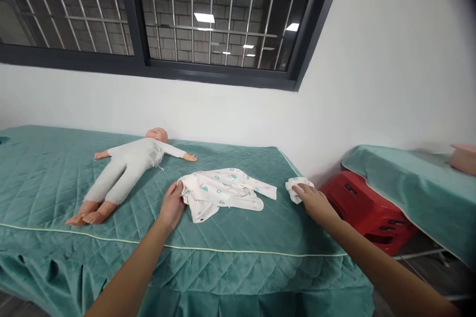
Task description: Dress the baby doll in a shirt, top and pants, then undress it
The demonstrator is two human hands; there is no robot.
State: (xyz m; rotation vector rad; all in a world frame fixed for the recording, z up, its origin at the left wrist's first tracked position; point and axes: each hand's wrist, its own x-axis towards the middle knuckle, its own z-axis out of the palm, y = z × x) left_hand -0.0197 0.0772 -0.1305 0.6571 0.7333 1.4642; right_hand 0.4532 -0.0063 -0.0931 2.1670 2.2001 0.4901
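Note:
A white baby shirt (225, 189) with small teal and pink prints lies spread on the green quilted bed cover (238, 237). At its left edge, the fingers of my left hand (174, 204) are closed on the fabric, with the thumb partly hidden. To the right, my right hand (315, 202) rests on a small folded bundle of printed white cloth (293, 189), its fingers bent over the top. A baby doll (128, 168) in a white bodysuit lies on its back left of the shirt, arms spread, feet toward me.
Behind the bed is a white wall with a dark-framed barred window (219, 72). Red plastic stools (372, 210) stand off the bed's right end. A second green-covered bed (420, 183) is farther right, with a pink object (463, 158) on it.

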